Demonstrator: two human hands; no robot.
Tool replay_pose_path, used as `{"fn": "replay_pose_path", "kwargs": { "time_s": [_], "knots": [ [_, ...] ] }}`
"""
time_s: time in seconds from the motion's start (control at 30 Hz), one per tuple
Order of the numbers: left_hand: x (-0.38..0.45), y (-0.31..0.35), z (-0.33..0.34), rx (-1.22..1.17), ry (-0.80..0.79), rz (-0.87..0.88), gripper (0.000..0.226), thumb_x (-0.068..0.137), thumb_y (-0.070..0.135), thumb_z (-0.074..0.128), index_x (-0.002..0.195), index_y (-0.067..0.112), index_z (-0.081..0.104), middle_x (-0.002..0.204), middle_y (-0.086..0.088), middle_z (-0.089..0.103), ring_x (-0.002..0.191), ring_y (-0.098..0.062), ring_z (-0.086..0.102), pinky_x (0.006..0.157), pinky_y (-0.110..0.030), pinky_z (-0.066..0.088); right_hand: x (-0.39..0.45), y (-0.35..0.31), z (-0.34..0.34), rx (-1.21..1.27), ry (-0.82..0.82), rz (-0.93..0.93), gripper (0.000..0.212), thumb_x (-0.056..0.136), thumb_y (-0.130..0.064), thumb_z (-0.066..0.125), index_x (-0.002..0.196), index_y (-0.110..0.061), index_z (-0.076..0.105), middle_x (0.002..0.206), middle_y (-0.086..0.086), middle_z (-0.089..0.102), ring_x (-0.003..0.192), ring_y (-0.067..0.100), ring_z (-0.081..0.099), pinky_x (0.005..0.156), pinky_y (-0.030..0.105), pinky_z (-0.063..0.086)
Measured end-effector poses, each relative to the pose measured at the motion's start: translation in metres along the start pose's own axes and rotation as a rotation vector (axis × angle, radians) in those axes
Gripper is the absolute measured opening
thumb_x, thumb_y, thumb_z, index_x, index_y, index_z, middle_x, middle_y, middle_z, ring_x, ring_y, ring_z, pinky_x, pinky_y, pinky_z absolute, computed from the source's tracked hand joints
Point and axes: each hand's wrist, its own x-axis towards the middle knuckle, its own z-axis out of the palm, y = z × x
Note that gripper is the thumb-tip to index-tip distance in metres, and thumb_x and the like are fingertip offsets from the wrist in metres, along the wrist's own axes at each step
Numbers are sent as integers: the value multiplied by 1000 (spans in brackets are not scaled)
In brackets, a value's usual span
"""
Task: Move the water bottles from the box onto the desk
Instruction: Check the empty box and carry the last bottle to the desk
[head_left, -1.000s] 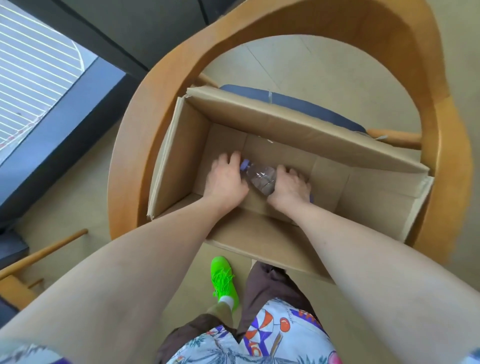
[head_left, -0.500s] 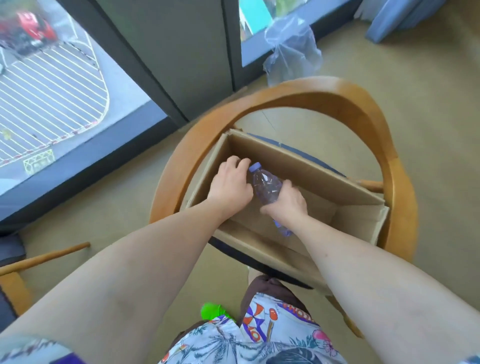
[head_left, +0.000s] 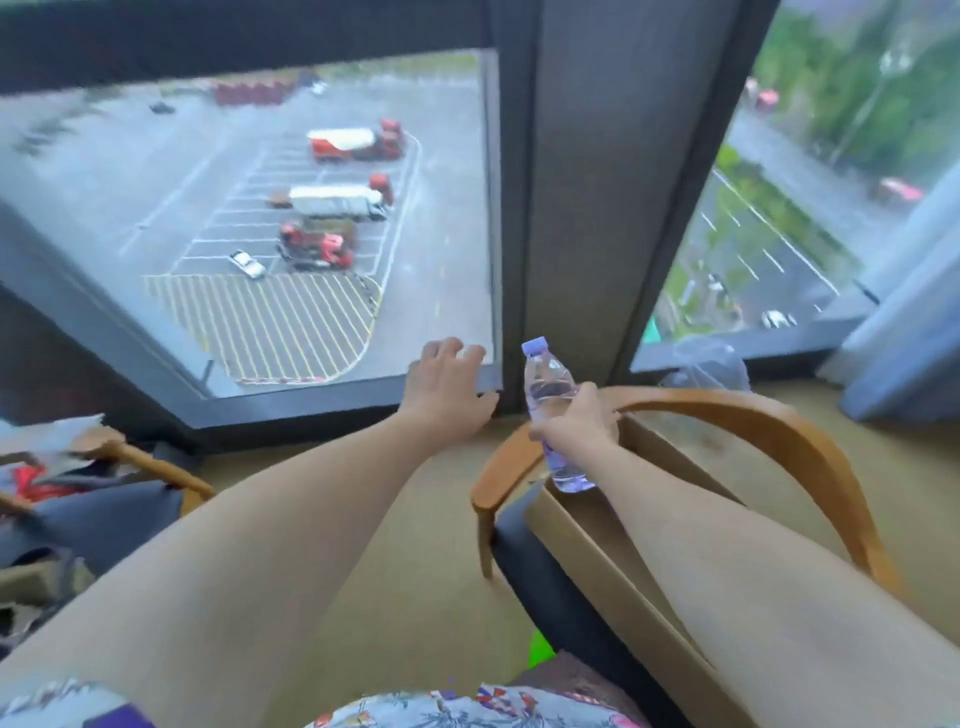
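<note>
Right hand (head_left: 576, 426) wrapped round bottle (head_left: 550, 400) mid-body, long axis near upright, cap at 12, above box (head_left: 597, 545). Left hand (head_left: 447, 395) at 9, fingers spread, empty. Desk unseen.

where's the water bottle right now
In the head view the water bottle is centre-right, gripped upright in the right hand, raised above the near-left corner of the cardboard box on the wooden chair.

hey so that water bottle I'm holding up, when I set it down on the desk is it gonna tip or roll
The water bottle looks tall and narrow, so it may tip if nudged once upright. Its round body would probably roll if laid on its side. It appears nearly full, so it is likely fairly heavy; the right hand grips it mid-body.
</note>
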Motion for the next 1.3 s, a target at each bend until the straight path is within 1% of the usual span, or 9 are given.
{"fn": "replay_pose_path", "kwargs": {
  "time_s": [0.13, 0.3, 0.43, 0.57, 0.63, 0.7, 0.83, 1.03, 1.3],
  "knots": [
    [-66, -83, -52, 78, 102, -204, 63, 91, 53, 62, 146, 25, 47, 149, -8, 45, 138, -32, 37, 107, -44, 39, -52, -84, 50, -18, -68, -212, 70, 61, -38, 87, 112, -18, 43, 111, 5, 62, 94, 27, 60, 73, 32, 43],
    [-178, -186, -106, 69, 246, -441, 65, 91, 54, 62, 147, 24, 46, 151, -10, 45, 139, -32, 37, 109, -47, 39, -138, -169, 136, -11, -220, -432, 71, 61, -36, 90, 113, -18, 43, 107, 4, 61, 95, 27, 59, 74, 33, 46],
    [-287, -263, -133, 67, 343, -655, 62, 88, 54, 63, 141, 23, 52, 140, -11, 53, 130, -33, 44, 105, -47, 42, -222, -210, 214, -18, -352, -563, 70, 58, -35, 91, 108, -19, 46, 100, 2, 60, 92, 26, 58, 74, 33, 48],
    [-402, -321, -142, 73, 405, -931, 62, 86, 58, 62, 139, 27, 54, 139, -10, 54, 129, -34, 46, 102, -46, 44, -316, -230, 291, -61, -539, -686, 64, 56, -33, 90, 104, -19, 50, 95, 3, 63, 89, 26, 65, 80, 44, 59],
    [-457, -342, -142, 39, 435, -1048, 64, 86, 57, 64, 140, 26, 54, 139, -10, 54, 130, -33, 44, 105, -45, 44, -362, -238, 326, -115, -639, -758, 66, 57, -33, 91, 106, -18, 50, 96, 3, 63, 91, 26, 66, 82, 49, 60],
    [-509, -359, -143, -5, 475, -1152, 64, 86, 55, 67, 140, 23, 55, 138, -11, 53, 130, -34, 42, 108, -45, 41, -407, -245, 358, -181, -722, -832, 68, 57, -34, 92, 108, -19, 49, 97, -1, 62, 93, 24, 65, 86, 47, 60],
    [-608, -382, -144, -8, 528, -1376, 61, 86, 58, 65, 138, 27, 55, 136, -5, 52, 132, -30, 42, 106, -43, 42, -493, -253, 420, -249, -871, -957, 71, 57, -34, 92, 110, -18, 49, 101, 0, 64, 96, 23, 64, 89, 44, 57],
    [-735, -412, -146, 16, 551, -1659, 63, 89, 56, 64, 144, 29, 50, 147, -5, 46, 139, -28, 36, 109, -42, 38, -618, -267, 511, -332, -1122, -1072, 71, 60, -30, 93, 113, -14, 49, 105, 1, 61, 98, 23, 63, 86, 42, 57],
    [-862, -469, -181, 4, 619, -1919, 64, 94, 49, 64, 148, 20, 45, 148, -11, 42, 140, -34, 32, 114, -44, 35, -766, -310, 611, -402, -1384, -1201, 70, 59, -31, 92, 111, -19, 48, 95, -7, 57, 92, 20, 63, 77, 35, 55]
  ]
}}
